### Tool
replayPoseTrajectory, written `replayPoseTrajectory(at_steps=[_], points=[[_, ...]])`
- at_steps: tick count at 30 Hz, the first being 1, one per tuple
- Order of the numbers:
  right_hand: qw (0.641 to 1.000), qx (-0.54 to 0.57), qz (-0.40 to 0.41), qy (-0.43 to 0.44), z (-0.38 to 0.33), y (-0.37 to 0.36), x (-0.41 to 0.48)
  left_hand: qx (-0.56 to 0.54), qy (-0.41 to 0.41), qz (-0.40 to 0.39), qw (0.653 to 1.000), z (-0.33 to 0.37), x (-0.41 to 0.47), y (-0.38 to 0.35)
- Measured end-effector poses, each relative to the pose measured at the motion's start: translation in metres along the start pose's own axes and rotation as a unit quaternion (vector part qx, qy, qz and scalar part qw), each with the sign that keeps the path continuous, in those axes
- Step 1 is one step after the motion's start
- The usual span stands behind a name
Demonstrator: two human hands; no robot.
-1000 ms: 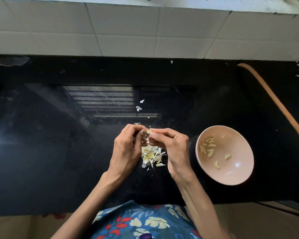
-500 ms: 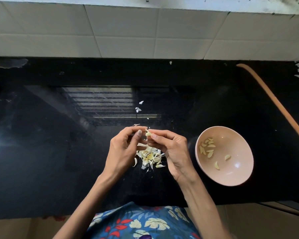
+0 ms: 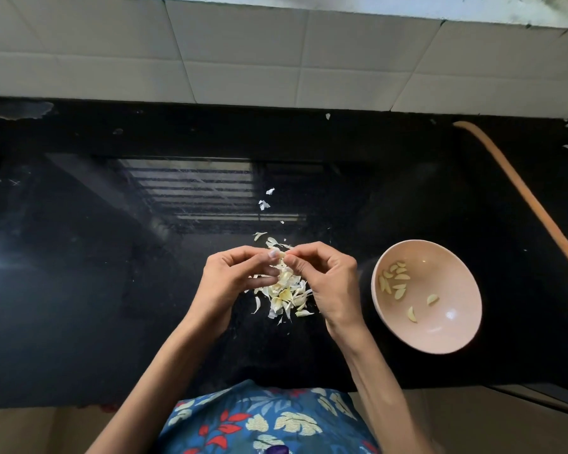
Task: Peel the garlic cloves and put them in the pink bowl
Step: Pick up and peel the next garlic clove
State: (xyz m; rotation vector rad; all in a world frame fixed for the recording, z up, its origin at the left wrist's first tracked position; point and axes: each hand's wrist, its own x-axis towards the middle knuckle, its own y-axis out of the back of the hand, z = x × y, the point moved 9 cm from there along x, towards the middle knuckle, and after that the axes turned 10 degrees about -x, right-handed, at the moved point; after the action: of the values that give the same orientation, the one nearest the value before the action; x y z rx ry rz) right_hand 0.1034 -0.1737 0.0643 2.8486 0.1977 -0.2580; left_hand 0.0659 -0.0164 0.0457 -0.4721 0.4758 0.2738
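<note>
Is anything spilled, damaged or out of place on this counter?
Mostly peeling litter: garlic skins lie heaped on the black counter, with stray flakes farther back. Along the counter's back edge, pale ragged patches look like chipping. The peeled cloves sit inside the pink bowl.

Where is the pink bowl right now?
In the head view the pink bowl sits on the black counter, to the right of the right hand and the pile of garlic skins, with peeled cloves inside it.
</note>
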Motion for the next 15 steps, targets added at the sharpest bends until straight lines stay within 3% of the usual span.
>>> replayPoseTrajectory(at_steps=[3,5,10,15], points=[[0.972,-0.173,0.061,0.147,-0.023,0.002,-0.005,-0.015,0.015,0.002,1.000,-0.004,0.000,-0.001],[0.957,-0.210,0.072,0.186,-0.031,0.002,-0.007,-0.012,0.018,-0.004,1.000,-0.005,0.000,-0.002],[0.999,-0.050,-0.001,0.003,0.002,0.002,0.004,0.005,0.029,-0.025,0.999,-0.003,0.001,0.004],[1.000,-0.024,0.003,-0.013,0.004,0.006,0.005,0.009,0.034,-0.021,0.999,-0.005,0.000,0.007]])
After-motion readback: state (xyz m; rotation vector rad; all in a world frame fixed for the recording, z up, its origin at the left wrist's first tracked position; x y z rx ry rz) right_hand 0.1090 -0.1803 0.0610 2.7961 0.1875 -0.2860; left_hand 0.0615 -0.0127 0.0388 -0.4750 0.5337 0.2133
